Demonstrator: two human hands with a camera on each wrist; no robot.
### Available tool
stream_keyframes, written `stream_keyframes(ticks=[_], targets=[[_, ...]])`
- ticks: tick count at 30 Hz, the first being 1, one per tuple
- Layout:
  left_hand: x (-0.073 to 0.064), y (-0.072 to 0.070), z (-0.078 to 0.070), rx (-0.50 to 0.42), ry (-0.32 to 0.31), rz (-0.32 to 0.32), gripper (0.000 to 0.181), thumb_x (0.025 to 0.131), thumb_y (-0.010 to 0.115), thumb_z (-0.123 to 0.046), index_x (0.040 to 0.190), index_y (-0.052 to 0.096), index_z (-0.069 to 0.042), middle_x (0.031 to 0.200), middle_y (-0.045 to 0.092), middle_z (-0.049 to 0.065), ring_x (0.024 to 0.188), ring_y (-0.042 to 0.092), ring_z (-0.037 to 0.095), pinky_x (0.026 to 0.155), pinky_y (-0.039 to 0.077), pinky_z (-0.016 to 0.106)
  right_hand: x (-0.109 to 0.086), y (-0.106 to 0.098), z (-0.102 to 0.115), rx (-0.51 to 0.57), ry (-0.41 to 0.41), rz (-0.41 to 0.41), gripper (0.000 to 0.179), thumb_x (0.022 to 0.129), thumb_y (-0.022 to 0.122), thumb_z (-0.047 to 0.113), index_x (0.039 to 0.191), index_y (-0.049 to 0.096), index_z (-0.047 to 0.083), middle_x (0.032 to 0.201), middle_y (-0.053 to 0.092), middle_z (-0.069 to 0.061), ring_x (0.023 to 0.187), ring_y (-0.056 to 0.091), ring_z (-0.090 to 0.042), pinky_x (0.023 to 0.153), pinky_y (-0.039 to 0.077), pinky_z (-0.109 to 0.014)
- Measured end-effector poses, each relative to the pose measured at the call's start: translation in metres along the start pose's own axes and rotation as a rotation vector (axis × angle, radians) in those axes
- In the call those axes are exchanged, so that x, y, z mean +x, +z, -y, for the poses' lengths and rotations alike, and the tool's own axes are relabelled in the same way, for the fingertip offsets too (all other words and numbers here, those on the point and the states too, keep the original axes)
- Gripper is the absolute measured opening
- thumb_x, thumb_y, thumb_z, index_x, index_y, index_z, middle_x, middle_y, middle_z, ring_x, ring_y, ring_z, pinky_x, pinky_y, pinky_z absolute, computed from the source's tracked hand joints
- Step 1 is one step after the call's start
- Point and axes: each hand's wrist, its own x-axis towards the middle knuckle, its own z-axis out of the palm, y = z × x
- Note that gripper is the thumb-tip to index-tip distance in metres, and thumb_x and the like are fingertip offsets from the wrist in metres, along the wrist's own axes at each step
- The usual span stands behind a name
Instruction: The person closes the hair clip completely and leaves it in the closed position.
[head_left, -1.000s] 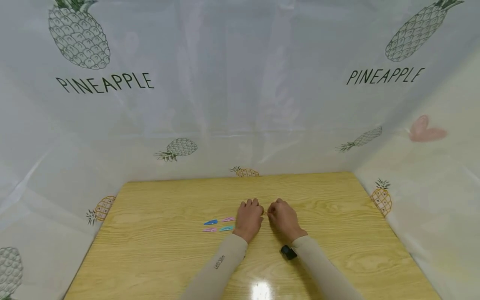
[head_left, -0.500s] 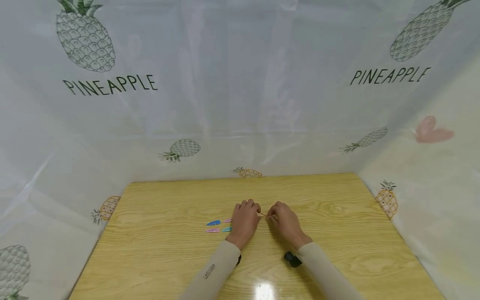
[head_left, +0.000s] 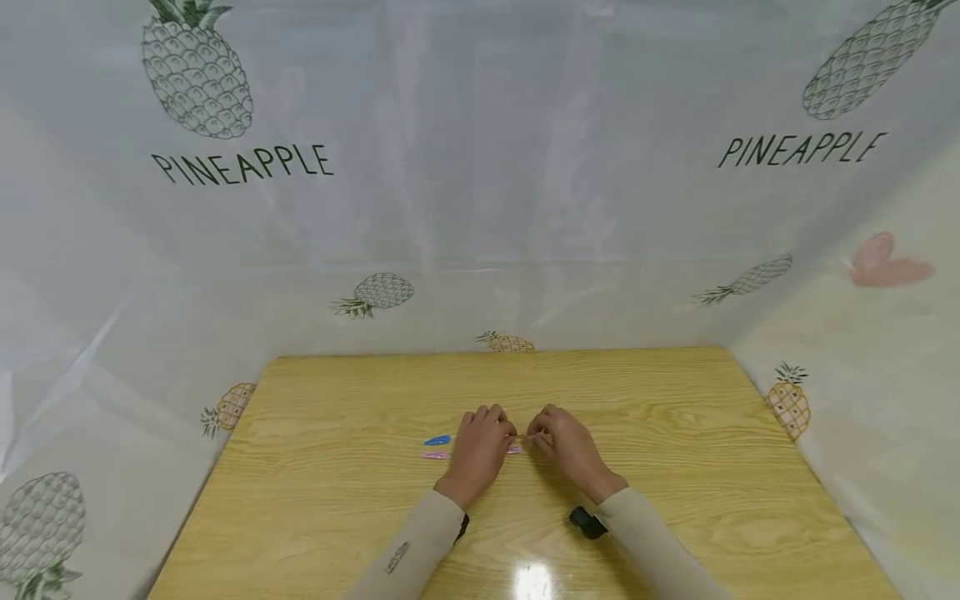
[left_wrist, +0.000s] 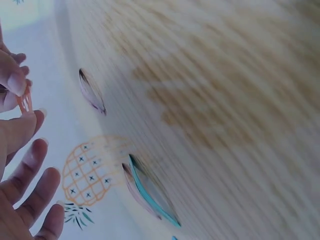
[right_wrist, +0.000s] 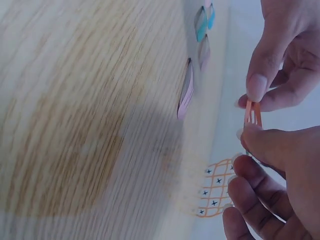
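An orange snap hair clip is stretched between my two hands, its slotted frame showing in both wrist views. My left hand pinches one end with thumb and forefinger. At the other end, the thumb and forefinger of my right hand grip it, the other fingers spread loosely in the right wrist view. Below the hands lies a pink hair clip. To their left are a blue hair clip and another pink one. A teal hair clip is mostly behind my left hand in the head view.
The wooden table runs to a pale curtain printed with pineapples, which stands behind it and along both sides. A black wrist device sits at my right cuff. Light glares off the table's near part.
My left hand has shifted left over the teal clip, uncovering a pink clip between the hands. The orange clip stays held at both ends. The head view has turned slightly left.
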Motion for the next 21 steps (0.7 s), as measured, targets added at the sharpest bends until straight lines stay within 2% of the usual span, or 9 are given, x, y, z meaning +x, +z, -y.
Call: stream_keyframes(ticks=[2,8,11,16,21], targets=[[-0.002,-0.003,0.001,-0.015,0.0,-0.01,0.011,0.103,0.072,-0.029,0.101,0.082,-0.025,0.107,0.063,-0.006,0.099,0.058,0.015,0.091,0.05,0.035,0.0,0.0,0.001,-0.001,-0.018,0.008,0.01,0.088,0.085,0.006,0.088,0.077,0.012,0.091,0.067,0.002,0.086,0.065,-0.017,0.076,0.059,-0.033],[-0.011,-0.011,0.008,-0.109,0.039,-0.097,0.01,0.101,0.073,-0.023,0.095,0.082,-0.022,0.102,0.062,-0.006,0.093,0.057,0.015,0.086,0.048,0.035,0.001,-0.003,0.002,0.055,-0.093,0.066,0.004,0.092,0.081,0.01,0.09,0.078,0.01,0.093,0.068,0.006,0.092,0.065,-0.016,0.08,0.059,-0.035],[-0.014,-0.013,0.013,-0.161,0.063,-0.107,0.008,0.1,0.074,-0.021,0.095,0.081,-0.021,0.101,0.061,-0.007,0.091,0.055,0.014,0.083,0.046,0.033,0.001,-0.006,0.001,0.104,-0.132,0.102,0.004,0.095,0.079,0.011,0.091,0.077,0.01,0.095,0.067,0.008,0.094,0.063,-0.016,0.082,0.058,-0.037],[-0.017,-0.015,0.019,-0.221,0.095,-0.06,0.007,0.1,0.074,-0.018,0.097,0.08,-0.02,0.105,0.06,-0.006,0.092,0.055,0.013,0.083,0.045,0.034,0.001,-0.01,0.0,0.179,-0.184,0.145,0.005,0.097,0.076,0.008,0.095,0.076,0.013,0.097,0.067,0.009,0.095,0.061,-0.015,0.083,0.056,-0.036],[-0.018,-0.022,0.023,-0.273,0.131,-0.004,0.006,0.099,0.075,-0.016,0.098,0.08,-0.018,0.11,0.063,-0.005,0.099,0.059,0.016,0.091,0.048,0.04,0.0,-0.015,-0.002,0.253,-0.248,0.182,0.005,0.099,0.073,0.009,0.097,0.075,0.013,0.099,0.069,0.005,0.094,0.059,-0.012,0.085,0.054,-0.035]])
